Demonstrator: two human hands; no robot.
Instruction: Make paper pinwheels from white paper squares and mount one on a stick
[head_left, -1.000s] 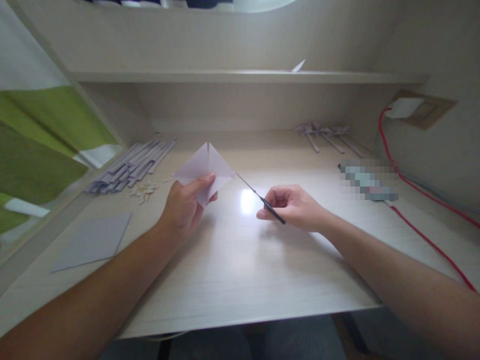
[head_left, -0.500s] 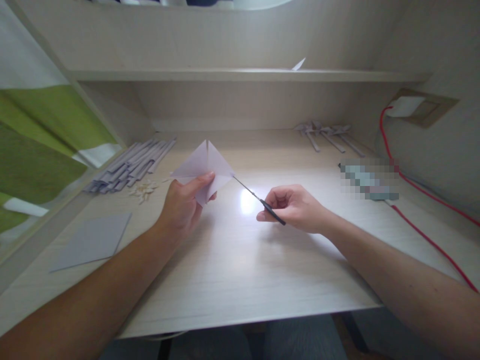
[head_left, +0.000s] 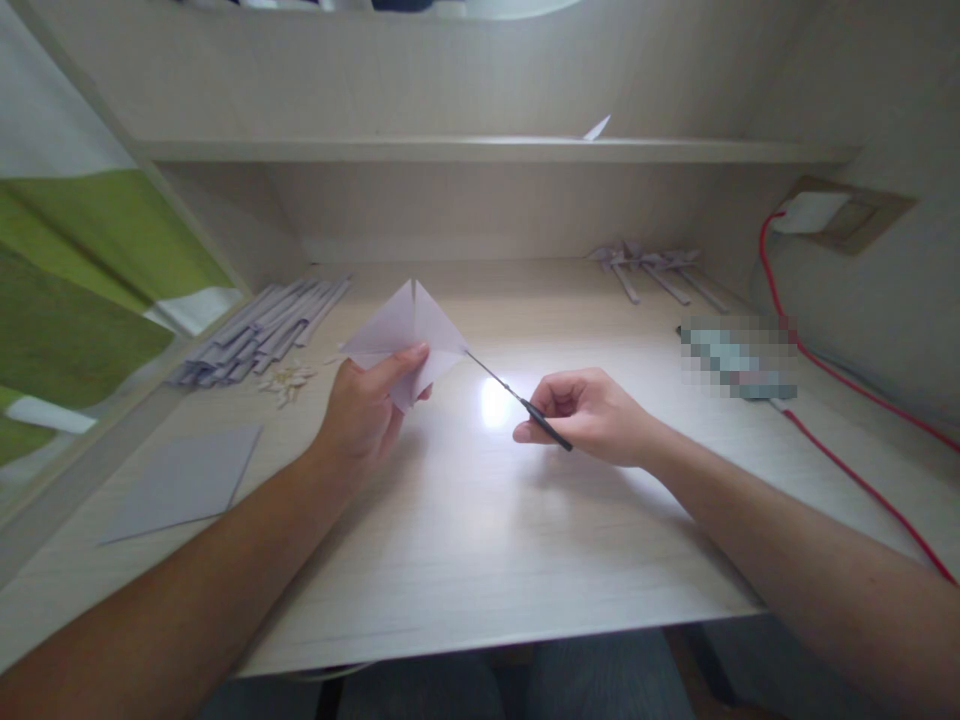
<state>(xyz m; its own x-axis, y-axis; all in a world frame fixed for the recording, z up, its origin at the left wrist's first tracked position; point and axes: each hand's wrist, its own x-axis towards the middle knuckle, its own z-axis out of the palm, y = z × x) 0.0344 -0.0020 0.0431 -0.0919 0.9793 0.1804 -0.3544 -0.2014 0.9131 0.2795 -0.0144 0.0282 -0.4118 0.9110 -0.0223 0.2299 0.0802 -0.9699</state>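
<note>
My left hand (head_left: 365, 408) pinches a folded pale lilac paper (head_left: 405, 325), held up above the desk with its pointed corners spread out. My right hand (head_left: 589, 412) is closed around the black handles of a pair of scissors (head_left: 517, 397). The thin blades point up and left, and their tip meets the right corner of the paper. Both hands hover over the light wooden desk (head_left: 480, 540).
A bundle of grey paper strips (head_left: 259, 330) and small paper scraps (head_left: 287, 381) lie at the left. A flat grey sheet (head_left: 184, 482) lies near the left edge. Folded paper pieces (head_left: 652, 268) rest at the back right. A red cable (head_left: 840, 470) runs along the right.
The scissor tip has closed the small gap to the paper's right corner. The paper has risen very slightly. Both arms have otherwise stayed put.
</note>
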